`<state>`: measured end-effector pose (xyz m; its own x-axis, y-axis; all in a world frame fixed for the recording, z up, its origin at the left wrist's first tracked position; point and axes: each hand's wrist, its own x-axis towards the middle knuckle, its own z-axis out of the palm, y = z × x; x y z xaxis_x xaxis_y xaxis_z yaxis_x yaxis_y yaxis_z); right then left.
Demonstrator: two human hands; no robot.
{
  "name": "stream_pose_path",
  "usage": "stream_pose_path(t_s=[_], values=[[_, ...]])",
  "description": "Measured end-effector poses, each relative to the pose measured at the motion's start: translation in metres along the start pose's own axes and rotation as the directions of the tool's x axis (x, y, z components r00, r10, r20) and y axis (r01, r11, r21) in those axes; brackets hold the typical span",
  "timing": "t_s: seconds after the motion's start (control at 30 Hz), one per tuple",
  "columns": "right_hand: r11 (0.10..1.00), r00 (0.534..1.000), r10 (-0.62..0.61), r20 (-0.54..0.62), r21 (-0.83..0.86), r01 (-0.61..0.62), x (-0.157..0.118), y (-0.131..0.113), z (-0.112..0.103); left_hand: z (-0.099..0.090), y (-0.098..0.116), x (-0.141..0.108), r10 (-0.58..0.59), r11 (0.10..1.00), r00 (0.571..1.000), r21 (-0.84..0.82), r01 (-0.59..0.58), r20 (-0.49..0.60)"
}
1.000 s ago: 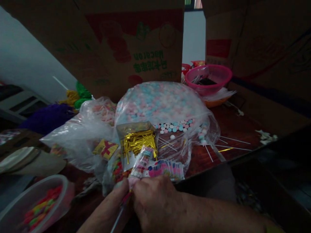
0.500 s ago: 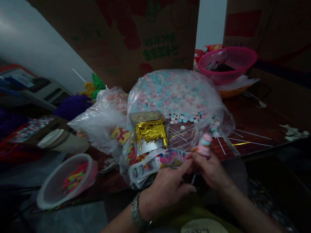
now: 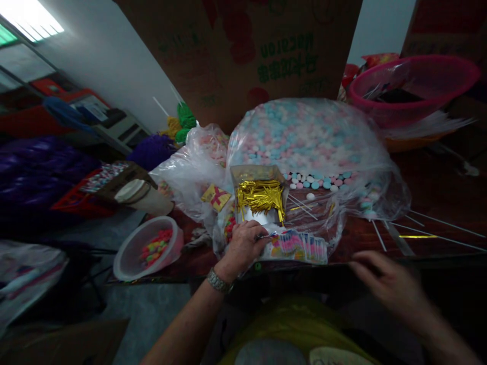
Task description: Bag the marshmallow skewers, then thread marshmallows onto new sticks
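Observation:
My left hand (image 3: 246, 247), with a metal watch on the wrist, is closed at the left end of a fanned row of printed plastic bags (image 3: 300, 246). Its fingertips pinch the edge of one bag. My right hand (image 3: 390, 286) hovers at the table's front edge, apart from the bags, thumb and fingers parted with nothing visible in them. Behind the bags stands a box of gold twist ties (image 3: 261, 196). A large clear bag of pastel candies (image 3: 304, 132) lies further back. Candy skewers (image 3: 369, 197) with white sticks rest at its right side.
A white bowl of colourful candies (image 3: 127, 256) sits at the left table edge, near a lidded tub (image 3: 142, 196). At the back right is a pink basin (image 3: 414, 109). A tall cardboard box (image 3: 236, 61) stands behind. Loose white sticks (image 3: 437, 230) lie on the right.
My hands have moved apart, the left onto the printed bags and the right outward. The candy skewer that was in my right hand no longer shows there. The view has shifted left.

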<state>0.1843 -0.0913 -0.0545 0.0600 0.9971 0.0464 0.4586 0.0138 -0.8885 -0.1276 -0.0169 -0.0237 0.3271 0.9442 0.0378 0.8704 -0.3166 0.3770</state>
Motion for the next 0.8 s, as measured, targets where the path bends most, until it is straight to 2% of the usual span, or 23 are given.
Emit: stream_pose_path(t_s=[0.03,0.07,0.13,0.17,0.23,0.33,0.4,0.43,0.5,0.53,0.57,0.6,0.67,0.7,0.73,0.8], values=[[0.993,0.978,-0.11,0.176,-0.016,0.114,0.011,-0.016,0.031,0.002,-0.002,0.0,0.008,1.0,1.0,-0.029,-0.009,-0.024],[0.981,0.942,-0.179,0.285,-0.024,0.194,0.021,-0.03,0.06,0.003,-0.003,-0.001,0.024,0.998,0.998,-0.05,-0.027,-0.054],[0.965,0.921,-0.219,0.322,-0.07,0.254,0.039,-0.047,0.106,0.003,-0.002,-0.001,0.074,0.994,0.985,-0.066,-0.085,-0.153],[0.964,0.923,-0.23,0.309,-0.055,0.259,0.048,-0.051,0.122,0.003,0.0,-0.001,0.111,0.99,0.971,-0.064,-0.127,-0.211],[0.966,0.918,-0.257,0.303,0.07,0.247,0.062,-0.051,0.136,0.004,0.009,0.002,0.218,0.97,0.927,-0.04,-0.242,-0.307],[0.928,0.862,-0.321,0.393,0.312,0.204,0.077,-0.04,0.124,0.006,0.026,0.015,0.357,0.927,0.838,0.041,-0.374,-0.413],[0.889,0.82,-0.3,0.488,0.456,0.055,0.08,-0.033,0.104,0.006,0.035,0.025,0.372,0.922,0.794,0.091,-0.376,-0.482],[0.857,0.811,-0.268,0.52,0.513,-0.045,0.079,-0.032,0.094,0.007,0.039,0.029,0.387,0.915,0.785,0.099,-0.39,-0.485],[0.809,0.839,-0.181,0.512,0.563,-0.169,0.073,-0.035,0.079,0.009,0.044,0.035,0.469,0.873,0.781,0.083,-0.48,-0.412],[0.813,0.878,-0.144,0.457,0.561,-0.159,0.069,-0.038,0.074,0.01,0.046,0.036,0.508,0.849,0.783,0.055,-0.526,-0.359],[0.828,0.916,-0.117,0.384,0.547,-0.123,0.065,-0.041,0.07,0.012,0.048,0.036,0.516,0.841,0.796,0.006,-0.542,-0.316],[0.844,0.946,-0.095,0.31,0.529,-0.089,0.06,-0.044,0.068,0.013,0.051,0.035,0.475,0.856,0.83,-0.064,-0.513,-0.291],[0.85,0.982,-0.043,0.184,0.524,-0.061,0.053,-0.047,0.065,0.015,0.055,0.033,0.282,0.907,0.93,-0.25,-0.339,-0.237],[0.846,0.988,-0.014,0.155,0.528,-0.071,0.05,-0.047,0.064,0.014,0.056,0.031,0.18,0.907,0.969,-0.353,-0.231,-0.17],[0.841,0.988,0.014,0.153,0.533,-0.094,0.048,-0.046,0.063,0.013,0.056,0.031,0.111,0.883,0.991,-0.449,-0.134,-0.077],[0.811,0.981,0.058,0.188,0.564,-0.156,0.045,-0.043,0.06,0.009,0.056,0.031,0.076,0.814,0.991,-0.581,0.005,0.114]])
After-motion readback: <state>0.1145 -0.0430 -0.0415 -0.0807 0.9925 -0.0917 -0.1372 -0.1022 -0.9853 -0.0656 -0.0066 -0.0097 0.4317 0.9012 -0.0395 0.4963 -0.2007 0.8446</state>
